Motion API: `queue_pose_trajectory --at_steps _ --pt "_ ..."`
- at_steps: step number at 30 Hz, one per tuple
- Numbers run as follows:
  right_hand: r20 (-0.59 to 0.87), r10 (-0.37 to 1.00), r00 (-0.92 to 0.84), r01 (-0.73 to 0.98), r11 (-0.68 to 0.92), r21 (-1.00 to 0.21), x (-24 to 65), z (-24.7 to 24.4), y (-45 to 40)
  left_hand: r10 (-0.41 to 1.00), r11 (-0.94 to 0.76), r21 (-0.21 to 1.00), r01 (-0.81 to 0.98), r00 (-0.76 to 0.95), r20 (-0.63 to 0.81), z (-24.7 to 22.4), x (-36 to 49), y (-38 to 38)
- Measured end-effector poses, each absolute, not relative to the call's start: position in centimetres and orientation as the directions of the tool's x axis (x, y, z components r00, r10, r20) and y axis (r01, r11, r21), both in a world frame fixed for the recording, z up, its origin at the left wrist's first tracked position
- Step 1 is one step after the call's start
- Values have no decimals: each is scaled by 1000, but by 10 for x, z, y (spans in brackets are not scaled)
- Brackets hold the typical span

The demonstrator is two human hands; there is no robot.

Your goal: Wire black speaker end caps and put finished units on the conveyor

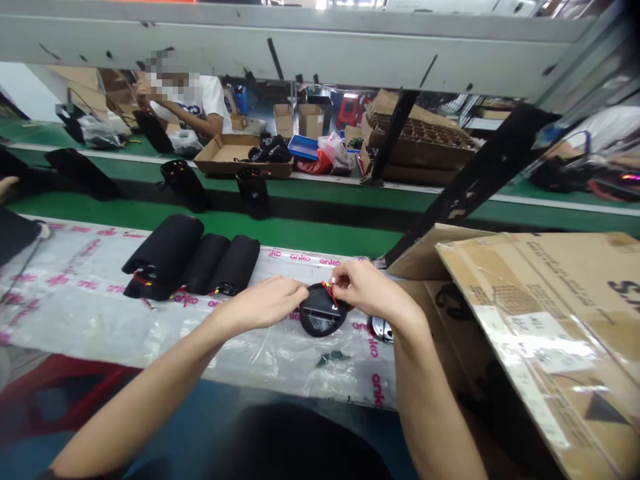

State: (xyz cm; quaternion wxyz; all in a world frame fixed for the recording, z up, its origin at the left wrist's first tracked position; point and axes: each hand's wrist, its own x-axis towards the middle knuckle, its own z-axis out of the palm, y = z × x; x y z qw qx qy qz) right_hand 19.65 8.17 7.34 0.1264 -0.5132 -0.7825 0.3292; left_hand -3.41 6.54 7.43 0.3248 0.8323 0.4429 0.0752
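Note:
A round black part (320, 323) with a raised bar across it lies on the plastic-covered bench. Thin red and yellow wires (330, 291) come up from its top edge. My right hand (361, 287) pinches these wires at the part's upper right. At the part's left edge is my left hand (275, 300), its fingers together and touching the rim. Left of it, several black fabric-covered cylinders (236, 263) lie side by side with short wires at their lower ends. A silver and black round piece (383, 329) sits beside my right wrist.
An open cardboard box (555, 333) stands close on the right. Black cylinders (253, 190) stand along the green surface behind, near a shallow carton (215, 157). A dark slanted post (465, 177) rises at the right. Across the bench sits a person (213, 100); another person's hand shows far left.

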Motion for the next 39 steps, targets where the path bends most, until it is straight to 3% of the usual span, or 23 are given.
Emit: queue_pose_trajectory --at_steps 2,7,9,11,15,18,21,24,27,32,36,39 --pt "-146 886 -441 719 251 -647 197 72 82 812 -357 555 751 544 -213 72 -30 62" --pt "-121 900 -420 705 239 -668 196 67 81 910 -290 233 928 343 -234 68 -2 46" --pt "-98 907 -410 692 238 -681 196 64 80 917 -280 202 939 324 -234 67 3 41" --pt "-79 916 -393 645 214 -734 201 58 75 926 -245 264 933 306 -223 63 -1 39" --pt "-49 969 -242 440 64 -896 227 36 48 911 -209 584 784 373 -175 48 -19 41" --pt "21 1000 -14 417 25 -908 253 9 13 902 -197 772 604 420 -98 33 -26 38" --pt "74 993 87 472 24 -881 271 -22 -21 925 -149 850 505 376 -62 24 -21 33" --pt "179 977 116 693 49 -719 283 -49 -42 933 -122 846 519 351 -81 24 -11 30" --pt "174 981 87 843 21 -538 293 -70 -49 926 -102 807 582 352 -137 27 -9 32" --pt "109 994 26 879 29 -476 298 -87 -43 905 -214 768 604 419 -77 31 -18 34" --pt "124 990 70 889 -5 -459 295 -84 -34 922 -378 702 603 317 224 36 -18 31" --pt "124 990 72 860 1 -510 290 -73 -26 817 -566 545 619 336 468 38 -6 31"
